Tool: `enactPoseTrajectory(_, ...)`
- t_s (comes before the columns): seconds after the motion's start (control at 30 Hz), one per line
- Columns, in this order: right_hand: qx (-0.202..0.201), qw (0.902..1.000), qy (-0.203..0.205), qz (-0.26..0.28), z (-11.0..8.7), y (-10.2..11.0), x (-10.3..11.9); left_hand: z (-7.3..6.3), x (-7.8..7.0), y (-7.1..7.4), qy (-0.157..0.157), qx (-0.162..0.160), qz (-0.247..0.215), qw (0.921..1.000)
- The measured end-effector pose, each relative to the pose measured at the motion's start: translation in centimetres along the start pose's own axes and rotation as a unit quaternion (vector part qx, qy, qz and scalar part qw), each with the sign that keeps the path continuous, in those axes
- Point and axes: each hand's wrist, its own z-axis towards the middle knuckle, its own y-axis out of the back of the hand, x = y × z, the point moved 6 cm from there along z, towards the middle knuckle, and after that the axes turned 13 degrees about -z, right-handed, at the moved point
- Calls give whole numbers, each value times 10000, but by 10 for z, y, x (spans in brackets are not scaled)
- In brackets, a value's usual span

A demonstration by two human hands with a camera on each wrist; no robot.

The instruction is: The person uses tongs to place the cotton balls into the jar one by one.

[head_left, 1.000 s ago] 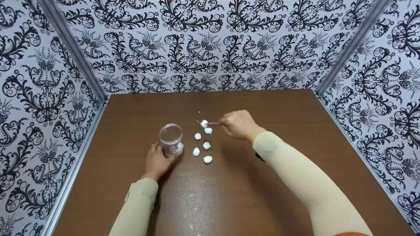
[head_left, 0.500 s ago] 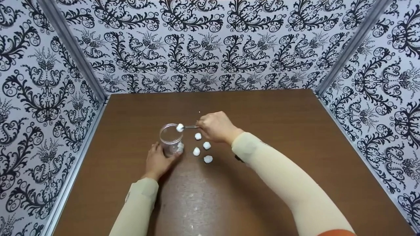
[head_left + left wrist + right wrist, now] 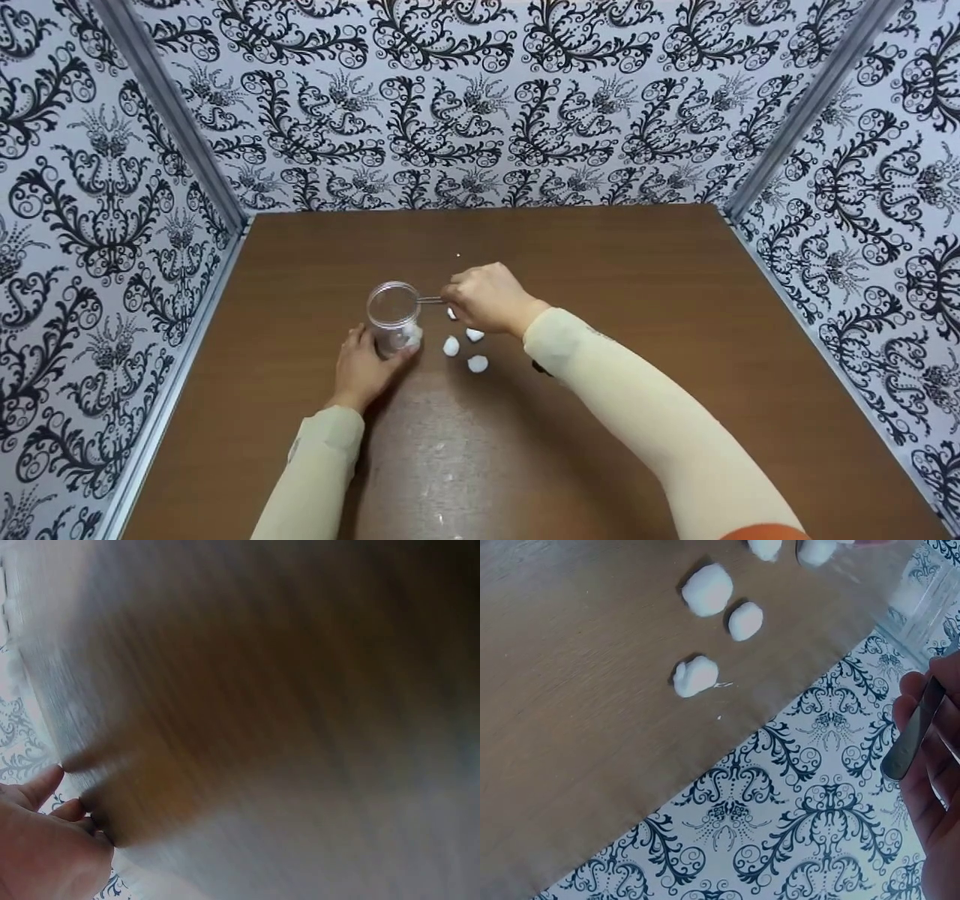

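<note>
Left hand (image 3: 364, 373) curled round clear jar (image 3: 386, 343); right hand (image 3: 487, 298) pinches tweezers (image 3: 909, 747) at rim; white balls (image 3: 451, 346) beside

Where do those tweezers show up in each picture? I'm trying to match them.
Head: the tweezers are near the middle, between the jar and the right hand.
Left wrist: not visible.
Right wrist: toward the right edge, about mid-height.
Shared landmark: patterned wallpaper, in all three.

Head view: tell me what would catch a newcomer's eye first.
Probably the black-and-white patterned walls, behind and on both sides of the brown table. Next, likely the white fluffy balls lying just right of the clear jar in the grip of the left hand.
</note>
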Motion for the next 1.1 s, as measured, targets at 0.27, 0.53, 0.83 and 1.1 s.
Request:
enactPoseTrajectory(0.27, 219, 9996, -151, -60, -11, 0, -15, 2, -3, 2, 22, -17, 25, 10000)
enactPoseTrajectory(0.53, 264, 9993, -258, -74, -40, -2, -37, 4, -3, 1, 41, 21, -27, 10000)
enactPoseTrajectory(0.83, 327, 9984, -452, -90, -92, -13, -63, 5, -1, 0, -7, 78, 28, 10000)
enactPoseTrajectory(1.1, 624, 9959, -645, -96, -125, -28, -74, 2, 1, 0, -86, 2, 110, 9999)
